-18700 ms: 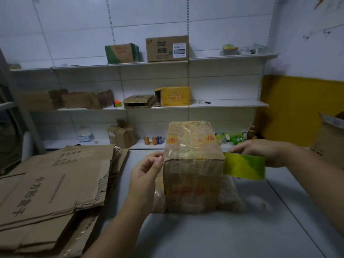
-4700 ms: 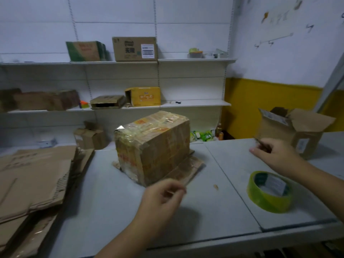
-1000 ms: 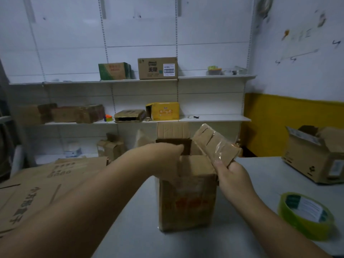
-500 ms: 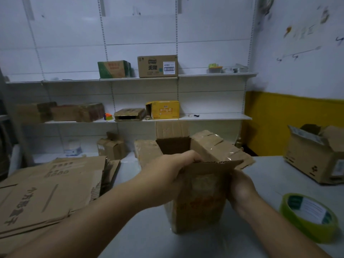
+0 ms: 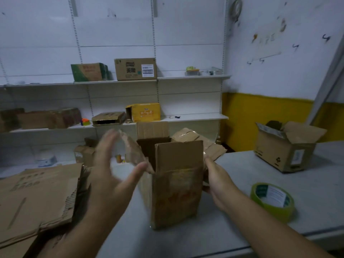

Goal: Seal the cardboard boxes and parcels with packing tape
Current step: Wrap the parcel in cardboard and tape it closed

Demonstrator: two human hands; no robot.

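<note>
Spread wide, holding nothing, the left hand [image 5: 115, 164] hovers; the right hand [image 5: 214, 175] clasps the cardboard box [image 5: 175, 192] by its side. On the table [image 5: 186, 243] it stands upright, flaps [image 5: 152, 129] raised. Flap-folding stage, I'd say: next press them shut, then reach for the tape roll [image 5: 271, 200] nearby.

A tall cardboard box [image 5: 175, 183] stands upright in the middle of the grey surface [image 5: 242, 164], and all its top flaps are open. The left grip [image 5: 111, 170] is beside the left flap, blurred, with straight, spread fingers and nothing in it. The right grip [image 5: 216, 179] holds the right wall of the box, under the folded-out flap, and its fingers are partly hidden there. A green tape roll [image 5: 275, 211] lies flat on the surface to the right, apart from the box. Further right stands a smaller open box [image 5: 281, 151]. Flattened cardboard sheets [image 5: 37, 198] lie at the left. White wall shelves [image 5: 193, 117] behind carry several cartons.
</note>
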